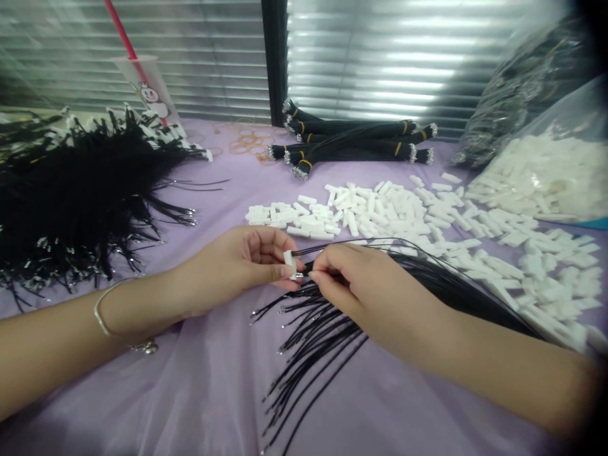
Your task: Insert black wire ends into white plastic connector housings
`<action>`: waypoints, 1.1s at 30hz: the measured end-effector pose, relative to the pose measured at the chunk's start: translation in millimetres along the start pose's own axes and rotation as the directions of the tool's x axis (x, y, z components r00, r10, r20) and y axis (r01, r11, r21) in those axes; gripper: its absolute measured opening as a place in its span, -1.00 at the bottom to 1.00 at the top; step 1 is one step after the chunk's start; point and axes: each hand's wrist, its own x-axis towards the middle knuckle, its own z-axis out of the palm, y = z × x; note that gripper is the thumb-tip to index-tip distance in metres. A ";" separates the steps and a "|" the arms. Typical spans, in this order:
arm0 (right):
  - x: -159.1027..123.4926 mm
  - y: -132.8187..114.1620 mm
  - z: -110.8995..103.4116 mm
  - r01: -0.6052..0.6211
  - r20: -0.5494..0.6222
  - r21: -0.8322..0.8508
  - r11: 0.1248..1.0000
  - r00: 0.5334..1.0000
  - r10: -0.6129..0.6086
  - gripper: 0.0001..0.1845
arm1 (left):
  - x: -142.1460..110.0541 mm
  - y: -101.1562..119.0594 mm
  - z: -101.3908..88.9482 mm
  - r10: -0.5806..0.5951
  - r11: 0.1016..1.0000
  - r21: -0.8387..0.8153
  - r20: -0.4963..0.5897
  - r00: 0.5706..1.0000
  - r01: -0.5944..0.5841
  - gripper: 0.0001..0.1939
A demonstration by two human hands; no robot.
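My left hand [259, 258] is closed, pinching a small white plastic connector housing [289, 261] between thumb and fingers. A few thin black wires run from the upper part of that housing toward the right. Close by on the right, my right hand [349, 272] pinches a black wire near its metal crimped end [299, 275], which sits at the lower part of the housing; whether it is inserted, I cannot tell. Beneath my right hand a fanned bunch of loose black wires [327, 326] with metal tips lies on the purple cloth [199, 392].
White connector housings [380, 209] are scattered behind and right of my hands. Banded black wire bundles [351, 142] lie at the back. A large pile of black wires [71, 202] is at left, beside a cup with a red straw [149, 95]. Plastic bags [551, 171] stand at right.
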 end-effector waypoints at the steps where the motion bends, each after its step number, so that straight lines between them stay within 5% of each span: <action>1: 0.5 0.0 0.3 -0.001 -0.004 -0.003 1.000 1.000 0.001 -0.86 | 0.0 0.2 -0.1 0.003 1.000 0.011 0.003 1.000 -0.004 -0.91; 33: 1.3 -6.5 15.8 0.007 -0.025 -0.052 0.999 1.000 -0.008 -0.83 | 0.9 -0.8 7.5 0.020 0.999 -0.024 -0.035 0.999 -0.021 -0.92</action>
